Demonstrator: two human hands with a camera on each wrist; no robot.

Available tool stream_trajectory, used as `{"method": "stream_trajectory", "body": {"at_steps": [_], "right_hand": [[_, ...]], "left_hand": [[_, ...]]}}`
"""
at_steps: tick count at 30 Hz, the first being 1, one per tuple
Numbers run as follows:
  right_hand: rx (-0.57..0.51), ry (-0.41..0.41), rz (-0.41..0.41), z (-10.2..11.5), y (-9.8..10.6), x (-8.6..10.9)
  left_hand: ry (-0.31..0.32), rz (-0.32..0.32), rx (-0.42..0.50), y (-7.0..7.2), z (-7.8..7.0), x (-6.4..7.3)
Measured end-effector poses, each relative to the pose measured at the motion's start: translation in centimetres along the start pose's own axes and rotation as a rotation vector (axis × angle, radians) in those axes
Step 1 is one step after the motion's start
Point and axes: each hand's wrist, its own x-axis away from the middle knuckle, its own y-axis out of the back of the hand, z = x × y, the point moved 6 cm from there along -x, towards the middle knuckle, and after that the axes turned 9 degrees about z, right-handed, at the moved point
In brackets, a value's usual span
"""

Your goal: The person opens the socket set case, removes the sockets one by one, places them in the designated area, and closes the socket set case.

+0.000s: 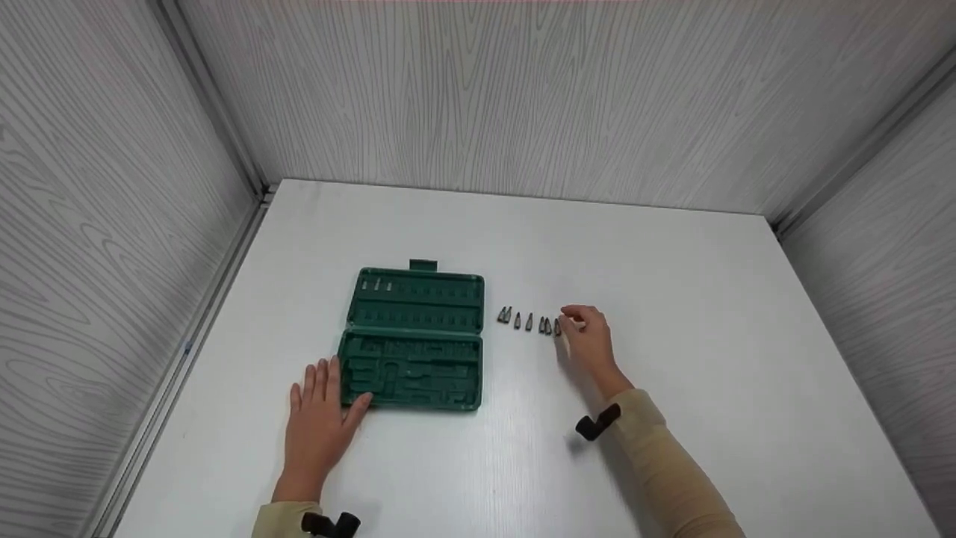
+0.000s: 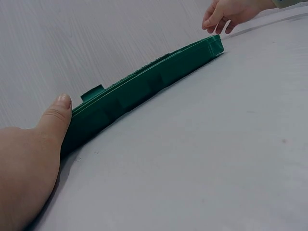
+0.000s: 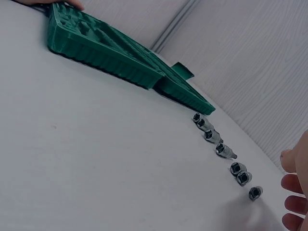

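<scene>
An open green plastic case (image 1: 409,336) lies on the white table, its lid half at the back and its moulded half in front. My left hand (image 1: 317,426) rests at the front left corner of the case, fingers spread along its left side and thumb (image 2: 57,113) on the front rim. To the right of the case is a row of several small metal bit sockets (image 1: 529,322), square drive holes facing forward in the right wrist view. By the rightmost bit socket (image 3: 255,193) is my right hand (image 1: 590,340), fingers loosely bent, with nothing visible in them.
Three small silver pieces (image 1: 377,285) sit in the top left slots of the lid half. A latch tab (image 1: 423,265) sticks out at the back. Grey wood-grain panels (image 1: 478,97) wall in the table at the back and both sides.
</scene>
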Motion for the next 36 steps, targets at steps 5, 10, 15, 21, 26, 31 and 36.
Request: {"method": "stream_trajectory", "body": {"at_steps": [5, 10, 15, 21, 26, 31, 36], "right_hand": [[-0.004, 0.059, -0.007, 1.4, -0.6, -0.2], [0.011, 0.112, 0.033, 2.9, -2.3, -0.5], [0.035, 0.188, 0.082, 4.8, -4.3, -0.6], [0.045, 0.193, 0.132, 6.7, -6.7, -1.0], [0.052, 0.238, 0.181, 8.6, -8.9, -1.2], [0.084, 0.297, 0.233, 10.2, -11.0, -1.4], [0.066, 0.301, 0.276, 11.6, -13.1, -1.9]], "left_hand": [[0.0, 0.001, -0.001, 0.0, 0.0, 0.0], [0.006, 0.008, 0.001, 0.0, 0.0, 0.0], [0.011, 0.01, -0.007, 0.1, -0.1, 0.0], [0.006, -0.002, -0.014, 0.2, -0.2, 0.1], [0.01, 0.001, -0.018, 0.1, -0.1, 0.1], [0.014, 0.002, -0.016, 0.2, -0.2, 0.1], [0.018, 0.007, -0.022, 0.3, -0.1, 0.1]]}}
